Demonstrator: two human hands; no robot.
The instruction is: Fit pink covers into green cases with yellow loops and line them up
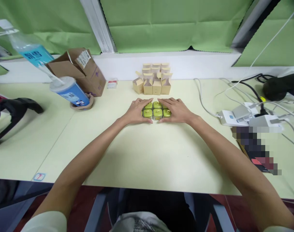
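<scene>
A tight block of several small clear square jars with green lids (157, 112) stands in rows on the table, in the middle of the view. My left hand (135, 112) presses against the block's left side, fingers along the back and thumb at the front. On the right side my right hand (178, 111) does the same, so the jars are held between both hands. The outer jars are partly hidden under my fingers. Just behind them, several small tan cardboard boxes (157, 87) stand in rows with their top flaps up.
On the left are a brown carton (95, 80), a blue-labelled canister (73, 93) beside a roll of brown tape (90, 103), a tilted bottle (32, 51) and a black strap-like object (14, 109). A power strip (230, 118) with cables and a partly pixelated dark item (243, 141) lie right.
</scene>
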